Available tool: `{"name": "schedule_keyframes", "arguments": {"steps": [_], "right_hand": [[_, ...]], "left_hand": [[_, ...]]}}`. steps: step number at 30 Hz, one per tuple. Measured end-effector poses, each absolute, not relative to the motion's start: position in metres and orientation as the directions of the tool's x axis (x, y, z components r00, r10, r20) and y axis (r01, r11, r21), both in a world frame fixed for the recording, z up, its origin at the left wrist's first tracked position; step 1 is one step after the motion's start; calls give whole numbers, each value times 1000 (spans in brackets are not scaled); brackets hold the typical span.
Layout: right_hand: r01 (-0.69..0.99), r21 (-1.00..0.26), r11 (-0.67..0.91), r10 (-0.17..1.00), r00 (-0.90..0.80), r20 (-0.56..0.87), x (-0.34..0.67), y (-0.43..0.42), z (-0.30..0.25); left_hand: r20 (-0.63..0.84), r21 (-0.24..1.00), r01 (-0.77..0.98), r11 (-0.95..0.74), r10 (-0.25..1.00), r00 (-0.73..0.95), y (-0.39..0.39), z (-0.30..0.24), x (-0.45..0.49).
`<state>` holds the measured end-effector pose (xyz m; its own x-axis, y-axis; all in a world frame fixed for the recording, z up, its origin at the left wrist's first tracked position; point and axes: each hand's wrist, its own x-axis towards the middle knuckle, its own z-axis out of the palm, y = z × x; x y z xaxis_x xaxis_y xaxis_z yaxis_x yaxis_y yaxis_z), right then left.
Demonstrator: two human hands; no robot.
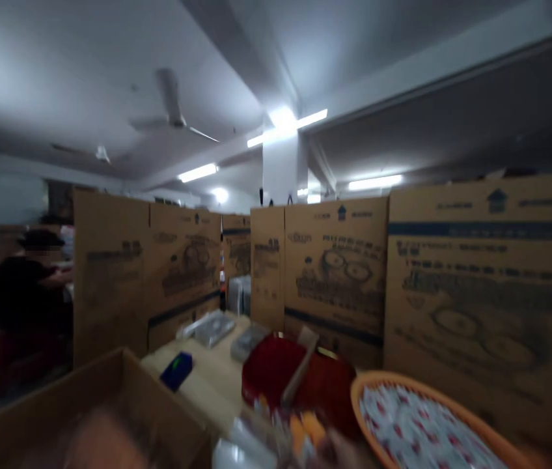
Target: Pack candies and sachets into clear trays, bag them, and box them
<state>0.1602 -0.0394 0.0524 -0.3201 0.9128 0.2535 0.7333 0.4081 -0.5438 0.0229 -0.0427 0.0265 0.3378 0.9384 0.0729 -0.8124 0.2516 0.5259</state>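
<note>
The view is tilted upward and smeared by motion. At the bottom left, a blurred pinkish shape that seems to be my left hand [95,446] passes over an open cardboard box [51,391]. Low in the middle, a blurred shape that may be my right hand [337,451] lies beside a bunch of clear plastic packets [251,443] with orange bits among them. An orange basket [378,385] full of white, red-dotted packets sits to its right. Blur hides whether either hand holds anything.
A red tray [276,371] with a flat tool sits on a pale table [202,384], near a blue object [177,371] and silvery packs [207,329]. Tall printed cartons [334,273] wall the far side. A co-worker [22,293] sits at the left.
</note>
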Motion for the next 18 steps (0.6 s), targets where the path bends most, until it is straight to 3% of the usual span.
{"name": "schedule_keyframes", "arguments": {"steps": [3,5,10,15,18], "right_hand": [[694,-709,120,989,-22,147,155,-54,35],[679,-722,134,986,-15,169,149,-60,33],[790,-575,214,966,-83,245,137,-62,40],[784,-555,279,939,-101,330,147,-30,41],[836,-480,266,947,-134,292,151,13,45]], "left_hand": [[-65,454,-841,295,952,299,-80,-2,24],[-102,471,-835,287,957,271,-86,-7,20],[-117,492,-815,308,950,288,-76,-8,6],[-137,432,-844,317,948,286,-73,-19,-10],[-188,394,-860,324,944,270,-71,-28,-21]]}}
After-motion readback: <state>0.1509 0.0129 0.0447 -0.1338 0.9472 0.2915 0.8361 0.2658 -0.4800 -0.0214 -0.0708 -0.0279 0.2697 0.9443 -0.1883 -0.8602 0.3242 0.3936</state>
